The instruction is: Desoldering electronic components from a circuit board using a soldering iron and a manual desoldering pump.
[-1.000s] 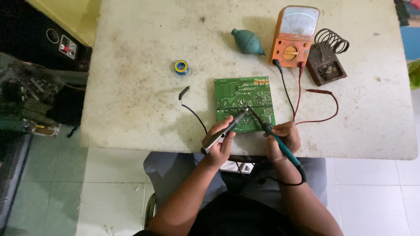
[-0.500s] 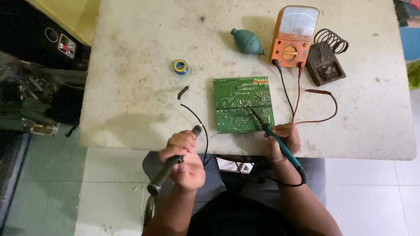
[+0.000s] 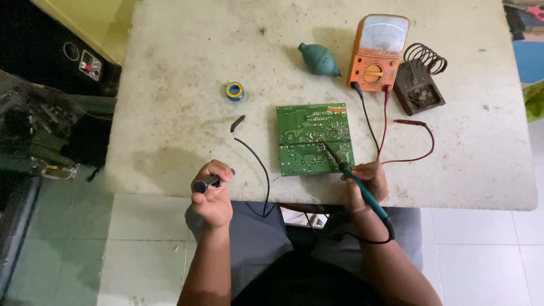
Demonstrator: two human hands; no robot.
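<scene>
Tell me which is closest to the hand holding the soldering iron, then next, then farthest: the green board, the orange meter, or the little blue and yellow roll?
From the right hand:
1. Green circuit board, just ahead of it, to its left.
2. Orange meter, farther back on the table.
3. Blue and yellow roll, far over to the left.

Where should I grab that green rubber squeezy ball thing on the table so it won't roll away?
Grip the green rubber bulb around its fat round belly, coming down from above with fingers on both sides. It lies on its side on the table, pointed nozzle aiming right toward the orange meter. The belly is the widest part; the nozzle looks too thin to hold firmly.
</scene>
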